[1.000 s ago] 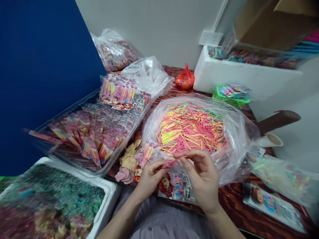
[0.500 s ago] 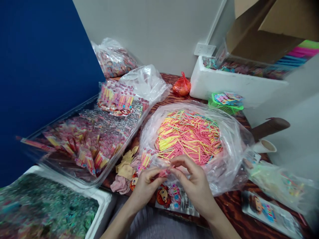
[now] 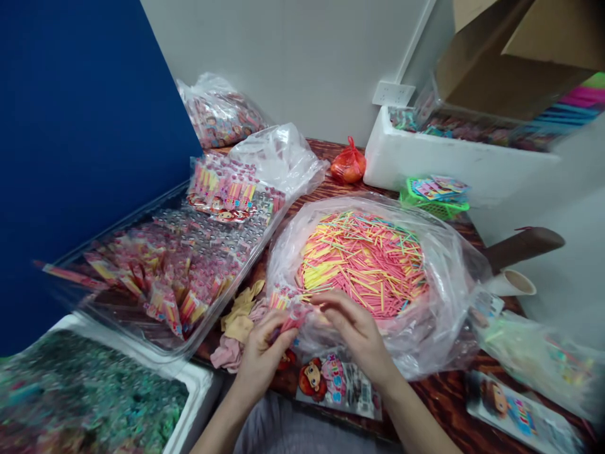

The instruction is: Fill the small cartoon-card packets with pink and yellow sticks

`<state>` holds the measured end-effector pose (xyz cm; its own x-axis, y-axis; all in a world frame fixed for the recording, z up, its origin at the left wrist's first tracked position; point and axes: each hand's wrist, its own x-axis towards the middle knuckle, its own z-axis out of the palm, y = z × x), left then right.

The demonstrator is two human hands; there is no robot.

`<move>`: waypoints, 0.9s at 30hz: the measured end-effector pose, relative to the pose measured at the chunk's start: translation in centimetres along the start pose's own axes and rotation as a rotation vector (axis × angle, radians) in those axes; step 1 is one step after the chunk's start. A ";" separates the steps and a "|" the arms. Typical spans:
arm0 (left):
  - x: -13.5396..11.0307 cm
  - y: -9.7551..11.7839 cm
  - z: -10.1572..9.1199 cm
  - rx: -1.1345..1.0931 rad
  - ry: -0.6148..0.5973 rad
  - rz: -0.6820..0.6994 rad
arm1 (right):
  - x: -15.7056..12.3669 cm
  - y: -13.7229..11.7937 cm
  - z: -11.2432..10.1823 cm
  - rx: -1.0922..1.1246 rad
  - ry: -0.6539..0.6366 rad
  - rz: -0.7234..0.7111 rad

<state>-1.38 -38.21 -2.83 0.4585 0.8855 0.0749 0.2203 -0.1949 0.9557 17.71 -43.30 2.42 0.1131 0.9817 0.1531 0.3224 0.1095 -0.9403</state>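
Fingers of the left hand, lower centre of the frame, pinch a small pink item, its details blurred. Those of the right hand are parted and loosely curled, just below the sticks at centre. The step appears to be handling one item; the next move probably calls for a light fingertip pinch.

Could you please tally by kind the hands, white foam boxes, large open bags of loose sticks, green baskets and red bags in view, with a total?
Hands: 2 (left hand, right hand)
White foam boxes: 2 (front-left box, back-right box)
Large open bag of loose sticks: 1
Green basket: 1
Red bag: 1
Total: 7
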 end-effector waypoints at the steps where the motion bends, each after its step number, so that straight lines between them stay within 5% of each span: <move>1: 0.0 -0.6 -0.1 0.075 0.053 0.017 | 0.8 1.1 -0.3 -0.029 0.061 0.003; 4: 0.3 -3.0 0.1 0.331 0.177 0.048 | 3.5 5.2 -0.8 -0.391 0.123 -0.067; 7: 0.4 -5.3 1.0 0.528 0.215 0.101 | 5.8 8.5 -0.6 -0.787 0.020 -0.161; 12: 0.2 -6.5 1.6 0.616 0.232 0.167 | 7.7 9.9 0.0 -1.201 -0.141 -0.262; 18: 0.2 -6.3 1.4 0.653 0.220 0.171 | 8.9 10.6 -0.1 -1.353 -0.194 -0.317; 27: 0.1 -6.3 1.3 0.610 0.222 0.148 | 8.6 10.0 -2.1 -1.255 -0.151 -0.311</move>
<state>-1.58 -37.47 -9.26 0.3475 0.8841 0.3124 0.6464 -0.4672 0.6032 23.83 -34.05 -5.04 -0.2047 0.9584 0.1990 0.9785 0.1956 0.0648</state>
